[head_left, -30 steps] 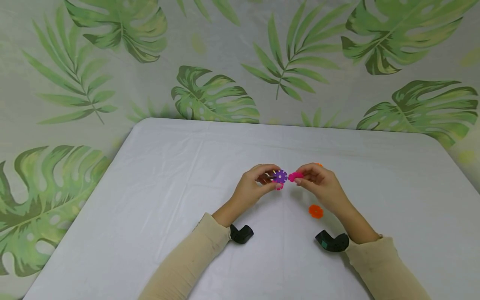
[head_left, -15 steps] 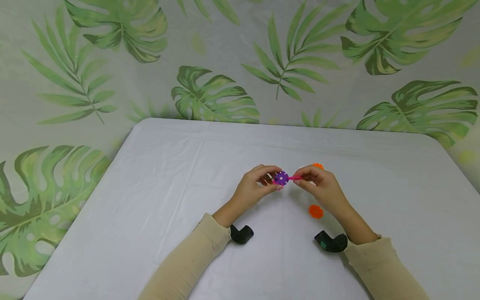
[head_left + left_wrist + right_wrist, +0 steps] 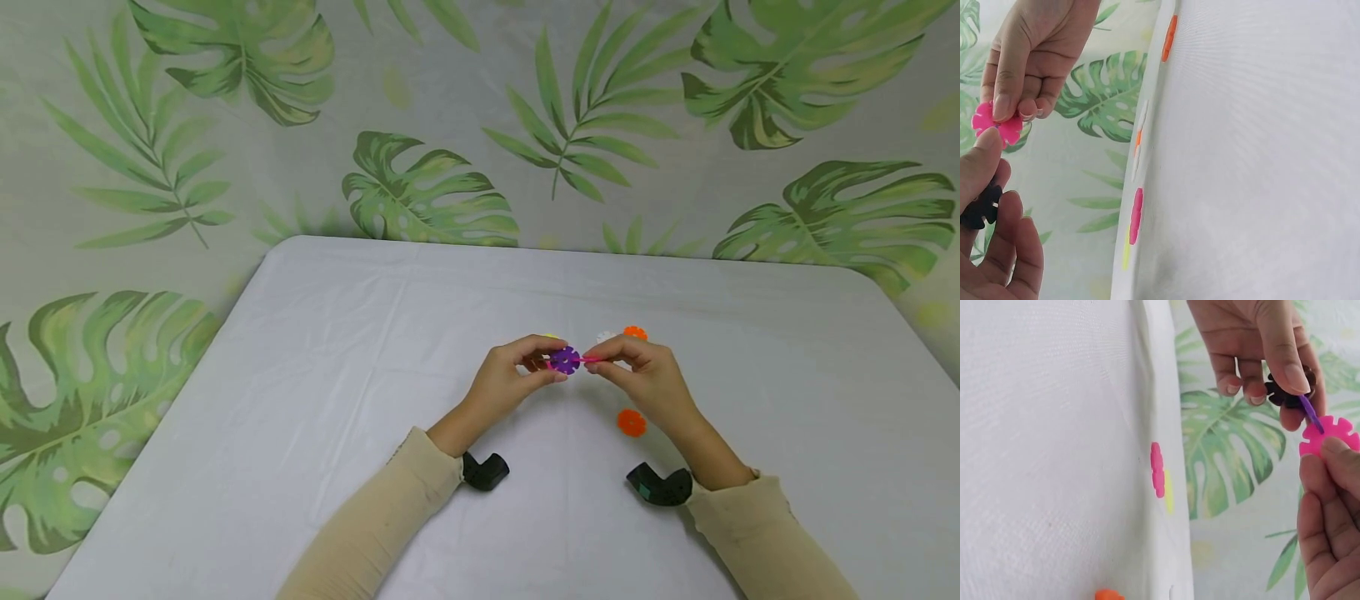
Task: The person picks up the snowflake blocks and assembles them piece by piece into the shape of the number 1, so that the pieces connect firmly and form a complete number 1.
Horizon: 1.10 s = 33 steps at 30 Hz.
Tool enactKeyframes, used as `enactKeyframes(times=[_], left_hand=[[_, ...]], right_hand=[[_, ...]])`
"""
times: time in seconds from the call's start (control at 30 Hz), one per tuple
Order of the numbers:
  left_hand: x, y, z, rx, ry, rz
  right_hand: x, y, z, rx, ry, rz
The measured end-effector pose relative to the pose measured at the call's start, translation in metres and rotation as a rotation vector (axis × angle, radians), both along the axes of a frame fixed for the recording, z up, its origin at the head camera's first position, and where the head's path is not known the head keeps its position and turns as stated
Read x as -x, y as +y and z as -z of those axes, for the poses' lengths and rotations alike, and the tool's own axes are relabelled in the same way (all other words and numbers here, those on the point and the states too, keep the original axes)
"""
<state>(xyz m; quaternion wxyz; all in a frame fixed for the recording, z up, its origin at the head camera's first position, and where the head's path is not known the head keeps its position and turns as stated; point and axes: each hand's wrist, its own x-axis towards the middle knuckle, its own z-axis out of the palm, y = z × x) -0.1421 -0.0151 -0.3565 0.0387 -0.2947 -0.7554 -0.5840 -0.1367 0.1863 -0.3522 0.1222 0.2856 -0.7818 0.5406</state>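
- We see a pale grey backdrop point(image 3: 442, 83) printed with large green leaves, and before it a table with rounded corners under a smooth white covering point(image 3: 330, 375).
- Over the table we find the left hand point(image 3: 510, 371), its thumb and fingertips clamped on a purple, round, notched plastic disc point(image 3: 565, 360).
- In that same hand we notice a black, notched plastic disc point(image 3: 982, 207), close to the purple one; we cannot tell whether those two are joined.
- The right hand point(image 3: 648, 371) pinches a bright pink, flower-shaped plastic disc point(image 3: 1329, 434) between thumb and fingers.
- The purple disc, edge-on in the right wrist view, meets the rim of the pink one; we cannot tell how deep they fit. All three discs are held above the table, between the two hands.
- Lying on the covering we count a near orange scalloped disc point(image 3: 632, 423), a far orange scalloped disc point(image 3: 635, 333), a partly hidden white disc point(image 3: 604, 337), a second pink disc point(image 3: 1136, 215) and, just beside that, a yellow disc point(image 3: 1125, 250).
- Both forearms wear beige sleeves point(image 3: 367, 517), and by each cuff we see a bent black device point(image 3: 660, 485).
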Motion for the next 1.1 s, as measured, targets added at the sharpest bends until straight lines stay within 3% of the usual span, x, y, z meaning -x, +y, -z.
enactKeyframes(times=[0.13, 0.3, 0.47, 0.73, 0.97, 1.1], left_hand=[[0.0, 0.0, 0.0, -0.004, 0.007, 0.006], [0.001, 0.0, 0.001, -0.003, 0.008, 0.012], [0.001, 0.0, 0.002, -0.011, 0.007, 0.011], [0.002, 0.0, 0.003, -0.001, 0.005, 0.016], [0.002, -0.001, 0.002, -0.011, -0.022, 0.043], [0.002, -0.001, 0.002, -0.017, -0.03, 0.053]], right_hand=[[0.001, 0.0, 0.002, 0.01, -0.005, -0.028], [0.009, 0.006, 0.015, 0.0, -0.04, -0.014], [0.012, 0.009, 0.018, -0.022, -0.019, -0.016], [0.011, 0.011, 0.016, 0.006, -0.043, -0.045], [0.002, 0.004, -0.001, -0.006, -0.038, -0.031], [0.002, 0.004, -0.001, 0.002, -0.067, -0.031]])
